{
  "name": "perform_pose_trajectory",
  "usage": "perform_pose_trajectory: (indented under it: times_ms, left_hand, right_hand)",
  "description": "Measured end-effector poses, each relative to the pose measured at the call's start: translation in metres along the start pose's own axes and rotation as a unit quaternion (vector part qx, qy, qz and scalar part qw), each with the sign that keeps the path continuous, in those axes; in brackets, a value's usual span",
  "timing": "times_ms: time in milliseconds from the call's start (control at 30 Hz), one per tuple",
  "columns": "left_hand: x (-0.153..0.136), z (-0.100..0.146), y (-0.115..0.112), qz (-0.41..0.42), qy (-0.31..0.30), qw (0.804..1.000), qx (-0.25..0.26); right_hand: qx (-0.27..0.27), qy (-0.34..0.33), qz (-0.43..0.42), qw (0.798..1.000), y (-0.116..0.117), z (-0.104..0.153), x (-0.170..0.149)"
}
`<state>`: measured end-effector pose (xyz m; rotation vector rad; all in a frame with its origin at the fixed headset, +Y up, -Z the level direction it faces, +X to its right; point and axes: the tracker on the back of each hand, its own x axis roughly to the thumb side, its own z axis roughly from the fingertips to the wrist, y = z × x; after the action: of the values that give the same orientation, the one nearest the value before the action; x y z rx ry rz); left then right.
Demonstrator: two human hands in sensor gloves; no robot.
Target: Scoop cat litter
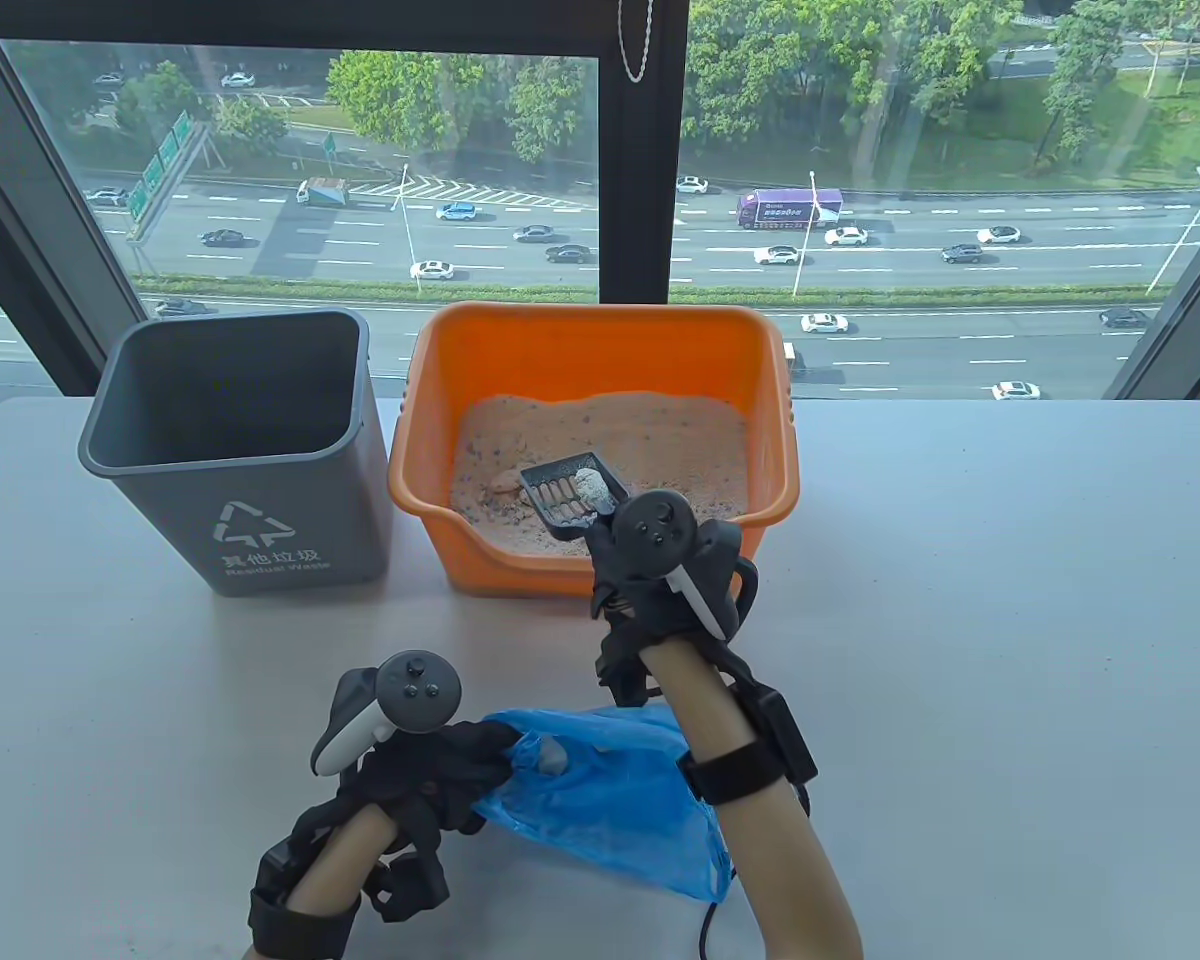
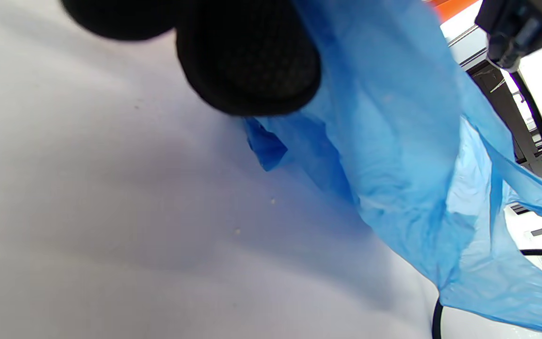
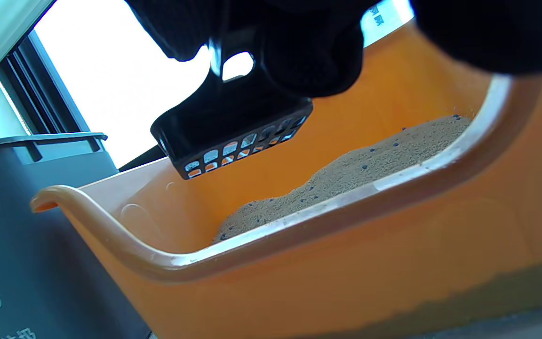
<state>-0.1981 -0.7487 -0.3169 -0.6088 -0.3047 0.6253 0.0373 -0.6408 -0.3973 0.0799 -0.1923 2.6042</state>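
Observation:
An orange litter box holds sandy litter. My right hand grips a black slotted scoop above the litter, with a whitish clump lying in it. In the right wrist view the scoop hangs above the box's front rim. My left hand pinches the rim of a blue plastic bag on the table in front of the box; a grey clump shows inside its mouth. The bag fills the left wrist view under my fingertips.
A grey waste bin with a recycling mark stands left of the litter box, open at the top. The white table stretches to the right. A window with a road view lies behind. A black cable trails under the bag.

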Motion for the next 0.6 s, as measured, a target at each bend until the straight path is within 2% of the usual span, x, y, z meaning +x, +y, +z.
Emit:
perform_pose_trajectory:
  times_ms: [100,400,600]
  left_hand:
    - [0.0,0.0,0.0,0.0,0.0,1.0,0.003]
    - [0.002,0.0,-0.001,-0.004,0.001,1.0,0.001]
    - [0.003,0.0,-0.001,0.0,0.0,1.0,0.003]
  right_hand:
    - [0.032,-0.039,0.013,0.999,-0.011,0.032,0.0]
    - [0.163,-0.088,0.005,0.983,-0.049,0.117,-0.006]
    - [0.251,-0.108,-0.013,0.962,-0.063,0.145,-0.013]
